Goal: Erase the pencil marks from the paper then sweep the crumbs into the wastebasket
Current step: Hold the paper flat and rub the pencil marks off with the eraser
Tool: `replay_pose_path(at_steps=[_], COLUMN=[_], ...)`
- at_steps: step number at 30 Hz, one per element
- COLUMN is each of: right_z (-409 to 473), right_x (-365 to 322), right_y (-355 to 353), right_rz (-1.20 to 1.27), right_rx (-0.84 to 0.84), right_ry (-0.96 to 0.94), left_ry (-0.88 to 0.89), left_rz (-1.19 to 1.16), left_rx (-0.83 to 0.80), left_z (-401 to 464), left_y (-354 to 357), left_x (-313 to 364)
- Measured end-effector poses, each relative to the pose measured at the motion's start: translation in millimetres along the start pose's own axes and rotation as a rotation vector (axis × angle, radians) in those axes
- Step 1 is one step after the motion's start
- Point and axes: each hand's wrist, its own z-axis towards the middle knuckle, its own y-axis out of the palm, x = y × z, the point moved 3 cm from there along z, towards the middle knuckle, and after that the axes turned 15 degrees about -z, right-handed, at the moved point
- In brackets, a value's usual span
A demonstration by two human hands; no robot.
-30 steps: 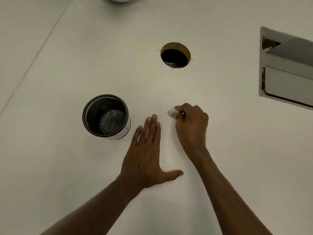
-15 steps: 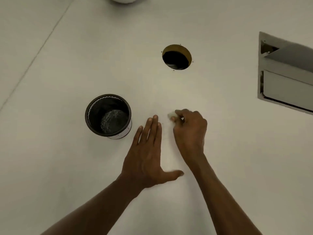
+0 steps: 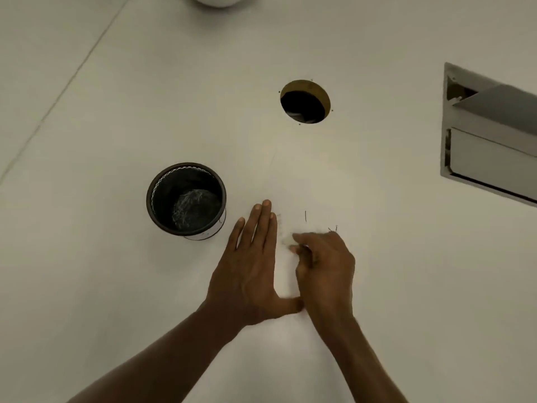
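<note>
While the left hand [image 3: 250,274] lies flat with straight fingers and thumb spread, pressing down a white sheet of paper [image 3: 308,187] at the centre of the head view, the right hand [image 3: 325,266] just beside it curls its fingers around a small white eraser [image 3: 287,241], blurred, its tip on the sheet. Short dark pencil marks [image 3: 305,216] show on the paper just above the right hand's knuckles. A round black mesh wastebasket [image 3: 186,199] stands upright left of centre, near the left fingertips but apart from them. On the white table [image 3: 87,286], a round cable hole [image 3: 305,101] sits above centre, and a grey metal recessed box [image 3: 488,141] occupies the right edge of the frame.
</note>
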Motion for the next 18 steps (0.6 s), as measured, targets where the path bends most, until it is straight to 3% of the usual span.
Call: replay_pose_path(at_steps=[3, 8, 13, 18], right_z=[40.7, -14.8, 49.7, 32.5], right_x=[11.7, 4.9, 10.4, 23.0], right_y=[6.4, -5.6, 16.1, 5.3], right_rz=[0.01, -0.048, -0.075, -0.057], right_rx=[0.053, -0.034, -0.009, -0.048], right_ry=[0.025, -0.075, -0.067, -0.011], left_ry=[-0.019, -0.01, -0.031, -0.033], left_rz=[-0.016, -0.018, -0.025, -0.085], left_rx=[-0.002, 0.004, 0.013, 0.041], left_z=[-1.1, -1.2, -2.0, -2.2], left_y=[2.4, 0.2, -0.3, -5.6], left_x=[0.9, -0.6, 1.0, 2.5])
